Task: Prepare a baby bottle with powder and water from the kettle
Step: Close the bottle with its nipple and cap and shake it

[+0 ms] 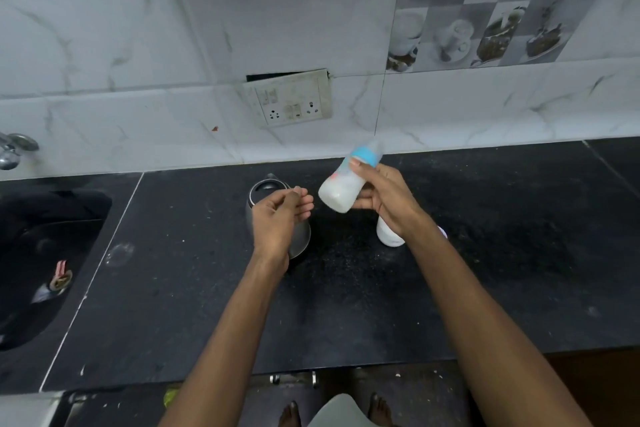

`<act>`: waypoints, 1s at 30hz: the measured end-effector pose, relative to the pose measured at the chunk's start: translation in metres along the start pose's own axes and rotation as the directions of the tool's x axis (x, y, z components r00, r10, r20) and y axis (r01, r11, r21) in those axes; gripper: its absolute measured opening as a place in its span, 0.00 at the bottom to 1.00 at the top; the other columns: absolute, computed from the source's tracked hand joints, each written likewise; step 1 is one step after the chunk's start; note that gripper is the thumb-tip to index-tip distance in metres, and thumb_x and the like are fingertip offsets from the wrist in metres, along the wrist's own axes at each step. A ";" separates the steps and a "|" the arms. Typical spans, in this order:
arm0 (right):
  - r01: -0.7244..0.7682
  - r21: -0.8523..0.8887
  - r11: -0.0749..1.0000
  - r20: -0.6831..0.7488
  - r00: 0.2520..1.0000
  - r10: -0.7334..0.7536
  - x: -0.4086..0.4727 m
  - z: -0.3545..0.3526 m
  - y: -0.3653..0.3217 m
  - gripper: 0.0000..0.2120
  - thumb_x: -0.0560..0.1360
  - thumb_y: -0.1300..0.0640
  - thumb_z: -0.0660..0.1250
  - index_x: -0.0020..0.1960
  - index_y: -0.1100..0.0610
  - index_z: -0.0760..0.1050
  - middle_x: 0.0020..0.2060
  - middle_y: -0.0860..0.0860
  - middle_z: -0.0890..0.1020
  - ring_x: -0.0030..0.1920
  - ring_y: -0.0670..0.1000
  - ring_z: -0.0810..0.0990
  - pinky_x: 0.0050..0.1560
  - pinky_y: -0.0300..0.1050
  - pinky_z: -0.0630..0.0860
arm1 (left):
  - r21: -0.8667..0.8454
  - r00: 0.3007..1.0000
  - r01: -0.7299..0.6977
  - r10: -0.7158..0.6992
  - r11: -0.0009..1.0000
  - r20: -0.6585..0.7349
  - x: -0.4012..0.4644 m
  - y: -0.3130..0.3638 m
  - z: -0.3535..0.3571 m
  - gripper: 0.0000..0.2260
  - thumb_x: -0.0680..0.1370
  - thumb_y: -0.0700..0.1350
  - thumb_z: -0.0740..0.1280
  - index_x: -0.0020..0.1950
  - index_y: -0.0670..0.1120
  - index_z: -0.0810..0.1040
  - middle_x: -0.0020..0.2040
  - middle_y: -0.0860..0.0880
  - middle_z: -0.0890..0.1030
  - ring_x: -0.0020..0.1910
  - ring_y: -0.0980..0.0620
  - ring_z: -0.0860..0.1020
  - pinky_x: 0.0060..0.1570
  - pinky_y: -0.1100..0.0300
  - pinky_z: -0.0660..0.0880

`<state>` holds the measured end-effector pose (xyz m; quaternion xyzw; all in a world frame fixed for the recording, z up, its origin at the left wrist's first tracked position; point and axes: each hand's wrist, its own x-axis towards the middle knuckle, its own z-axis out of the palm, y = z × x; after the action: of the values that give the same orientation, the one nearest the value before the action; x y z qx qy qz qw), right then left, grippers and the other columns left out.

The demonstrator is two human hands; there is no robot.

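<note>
My right hand [384, 194] grips a clear baby bottle [341, 189] with a blue collar and a clear cap. The bottle is tilted, its top pointing up and right, and white milky liquid fills its lower part. It is blurred. My left hand [282, 215] hovers above the steel kettle [301, 236], fingers loosely curled with nothing in them, a short way left of the bottle. The kettle stands on the black counter [207, 288], lid closed. A white powder container [389, 236] stands behind my right wrist, partly hidden.
A dark sink [45, 253] lies at the left with a tap [14, 149] above it. A wall socket plate [291, 99] hangs loose on the tiled wall behind. White specks dot the counter. My bare feet show below the counter's front edge.
</note>
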<state>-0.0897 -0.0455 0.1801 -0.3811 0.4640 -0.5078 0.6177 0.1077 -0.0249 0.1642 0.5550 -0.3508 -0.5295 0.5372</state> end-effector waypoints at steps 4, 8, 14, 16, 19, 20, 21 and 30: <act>-0.053 0.055 0.997 0.049 0.998 0.050 -0.003 0.003 -0.001 0.13 0.83 0.51 0.65 0.61 0.59 0.77 0.55 0.58 0.86 0.53 0.57 0.87 0.48 0.55 0.86 | 0.012 1.000 -0.004 0.004 1.000 0.003 0.000 -0.003 -0.001 0.09 0.84 0.38 0.68 0.57 0.34 0.84 0.50 0.37 0.87 0.49 0.44 0.86 0.55 0.51 0.84; -0.024 0.241 0.970 -0.021 0.999 0.030 0.000 -0.007 0.007 0.17 0.83 0.51 0.64 0.66 0.60 0.73 0.62 0.61 0.82 0.61 0.61 0.84 0.54 0.58 0.84 | -0.008 1.000 -0.001 0.000 1.000 -0.007 0.001 -0.003 -0.003 0.09 0.84 0.38 0.67 0.58 0.33 0.84 0.52 0.35 0.87 0.50 0.43 0.85 0.57 0.49 0.83; 0.049 0.303 0.952 -0.173 0.985 0.005 0.000 -0.007 0.011 0.14 0.83 0.52 0.65 0.64 0.57 0.74 0.58 0.58 0.84 0.58 0.58 0.86 0.54 0.59 0.84 | -0.012 1.000 0.004 -0.004 1.000 0.001 0.003 -0.006 -0.004 0.09 0.84 0.38 0.67 0.57 0.34 0.84 0.52 0.36 0.87 0.50 0.43 0.86 0.58 0.49 0.83; 0.083 0.345 0.935 -0.237 0.972 0.001 0.003 -0.005 0.013 0.15 0.82 0.51 0.67 0.66 0.57 0.74 0.60 0.58 0.84 0.59 0.58 0.85 0.56 0.60 0.83 | -0.014 1.000 0.001 -0.001 1.000 0.005 0.002 -0.008 -0.002 0.09 0.84 0.38 0.68 0.57 0.34 0.84 0.51 0.36 0.87 0.50 0.43 0.86 0.57 0.49 0.84; 0.019 0.255 0.967 -0.173 0.985 0.026 0.004 0.003 0.019 0.13 0.81 0.54 0.67 0.63 0.58 0.74 0.56 0.60 0.83 0.57 0.59 0.85 0.58 0.61 0.82 | -0.008 1.000 0.019 -0.018 1.000 0.025 0.002 -0.010 0.000 0.09 0.84 0.39 0.67 0.56 0.35 0.85 0.50 0.38 0.87 0.49 0.44 0.86 0.56 0.50 0.83; 0.017 0.270 0.963 -0.160 0.987 0.028 0.005 0.003 0.022 0.14 0.80 0.54 0.68 0.62 0.58 0.74 0.56 0.61 0.82 0.59 0.61 0.84 0.60 0.63 0.80 | -0.010 0.999 0.023 -0.023 1.000 0.026 0.002 -0.011 0.001 0.09 0.84 0.38 0.67 0.56 0.35 0.85 0.49 0.39 0.87 0.49 0.44 0.85 0.55 0.51 0.83; 0.016 0.314 0.949 -0.160 0.986 0.037 0.006 0.004 0.024 0.14 0.79 0.54 0.68 0.62 0.58 0.73 0.56 0.62 0.82 0.61 0.63 0.83 0.62 0.64 0.79 | -0.011 0.999 0.024 -0.024 1.000 0.025 0.003 -0.012 0.002 0.08 0.84 0.38 0.67 0.56 0.35 0.85 0.49 0.39 0.87 0.49 0.44 0.85 0.54 0.51 0.83; 0.022 0.363 0.932 -0.212 0.975 0.060 0.007 0.004 0.024 0.11 0.80 0.56 0.67 0.61 0.58 0.74 0.55 0.61 0.82 0.58 0.59 0.83 0.57 0.59 0.82 | -0.019 0.999 0.022 -0.022 1.000 0.024 0.004 -0.013 -0.002 0.08 0.85 0.38 0.67 0.56 0.35 0.84 0.47 0.41 0.87 0.48 0.46 0.86 0.55 0.52 0.83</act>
<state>-0.0791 -0.0479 0.1575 -0.1974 0.4314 -0.6177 0.6272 0.1083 -0.0264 0.1506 0.5473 -0.3458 -0.5452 0.5326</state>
